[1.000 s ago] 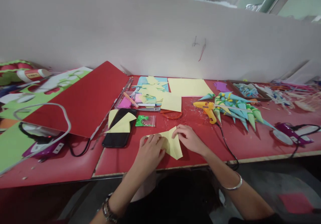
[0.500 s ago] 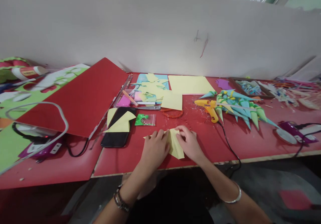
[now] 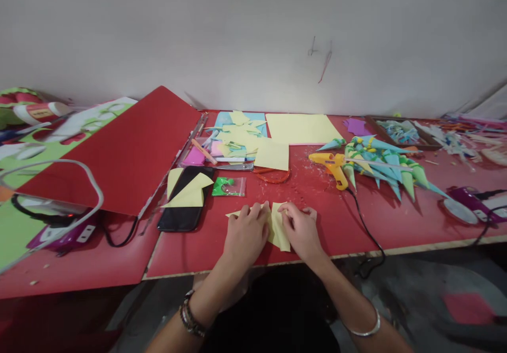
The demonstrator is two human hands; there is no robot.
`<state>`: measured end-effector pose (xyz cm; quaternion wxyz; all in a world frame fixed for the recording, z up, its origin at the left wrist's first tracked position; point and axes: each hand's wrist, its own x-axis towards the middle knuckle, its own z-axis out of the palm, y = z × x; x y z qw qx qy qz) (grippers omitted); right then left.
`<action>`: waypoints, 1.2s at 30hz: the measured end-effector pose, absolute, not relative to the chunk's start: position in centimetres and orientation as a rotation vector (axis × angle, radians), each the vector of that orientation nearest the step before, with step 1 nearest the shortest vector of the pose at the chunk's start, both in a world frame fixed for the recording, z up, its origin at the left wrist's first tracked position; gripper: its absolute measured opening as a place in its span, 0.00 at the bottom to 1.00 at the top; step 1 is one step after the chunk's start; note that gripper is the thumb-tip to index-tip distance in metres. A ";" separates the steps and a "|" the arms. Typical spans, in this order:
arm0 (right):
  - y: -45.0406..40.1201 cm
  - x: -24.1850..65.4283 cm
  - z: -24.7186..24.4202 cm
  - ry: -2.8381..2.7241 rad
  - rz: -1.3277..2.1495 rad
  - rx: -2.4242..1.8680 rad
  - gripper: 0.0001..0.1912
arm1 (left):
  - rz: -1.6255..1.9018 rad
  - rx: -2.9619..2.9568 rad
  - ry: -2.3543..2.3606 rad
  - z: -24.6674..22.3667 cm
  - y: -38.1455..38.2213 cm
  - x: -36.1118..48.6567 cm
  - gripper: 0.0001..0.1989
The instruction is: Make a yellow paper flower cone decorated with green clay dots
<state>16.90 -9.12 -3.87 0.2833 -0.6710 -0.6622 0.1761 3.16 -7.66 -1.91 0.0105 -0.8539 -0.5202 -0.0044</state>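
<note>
Close to the table's front edge lies a sheet of yellow paper point(image 3: 280, 235) with a crease or fold down its middle. My left hand point(image 3: 249, 232) rests on its left part, fingers laid forward over the paper. A pointed corner of the sheet shows past the left fingers. My right hand point(image 3: 303, 229) has thumb and fingers pinched together on the sheet's right part, partly hiding it. A black phone point(image 3: 178, 220) is left of my hands, with yellow paper pieces point(image 3: 190, 192) on it. A small bag of green beads or pieces point(image 3: 228, 187) lies ahead of my left hand.
A yellow glue gun point(image 3: 335, 168), its cord hanging off the table, lies beside a pile of blue and green paper cones point(image 3: 390, 163). Farther back are yellow sheets point(image 3: 303, 127) and paper scraps. A large red board point(image 3: 119, 152) leans at the left near a purple power strip point(image 3: 65, 234).
The right hand has moved slightly, its fingers curling closer on the yellow paper, and a crease line now shows in the sheet. My left hand stays on it. The view has tilted down slightly.
</note>
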 end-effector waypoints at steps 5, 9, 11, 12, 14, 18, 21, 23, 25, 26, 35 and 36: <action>-9.9 16.9 -3.5 -1.715 0.613 -1.778 0.12 | -0.014 -2.641 -1.598 -2.2 -7.7 3.1 0.22; -10.5 16.8 -3.6 -1.734 0.660 -1.758 0.10 | -0.011 -2.632 -1.579 -2.2 -7.8 3.1 0.22; -10.6 16.8 -3.7 -1.748 0.619 -1.765 0.10 | -0.012 -2.628 -1.582 -2.2 -7.8 3.1 0.22; -10.6 16.8 -3.8 -1.756 0.601 -1.769 0.10 | -0.014 -2.629 -1.584 -2.1 -7.8 3.1 0.22; -10.7 16.8 -3.9 -1.767 0.571 -1.776 0.10 | -0.014 -2.634 -1.584 -2.1 -7.8 3.1 0.22; -11.0 17.2 -3.9 -1.761 0.525 -1.808 0.10 | -0.009 -2.638 -1.580 -2.2 -7.7 3.0 0.22; -11.4 17.6 -3.9 -1.757 0.477 -1.836 0.10 | -0.030 -2.638 -1.579 -2.2 -7.7 3.0 0.22; -11.8 17.9 -4.0 -1.758 0.444 -1.851 0.10 | -0.042 -2.644 -1.580 -2.2 -7.7 3.0 0.22; -12.1 18.2 -4.0 -1.761 0.416 -1.854 0.10 | -0.045 -2.654 -1.581 -2.1 -7.7 3.0 0.23; -12.3 18.4 -4.1 -1.763 0.401 -1.851 0.10 | -0.043 -2.658 -1.581 -2.1 -7.7 3.0 0.23; -13.7 20.1 -4.2 -1.686 0.344 -1.905 0.11 | -0.013 -2.662 -1.577 -1.9 -7.7 3.0 0.23; -13.7 20.3 -4.2 -1.655 0.365 -1.902 0.11 | -0.018 -2.664 -1.577 -1.9 -7.7 3.0 0.23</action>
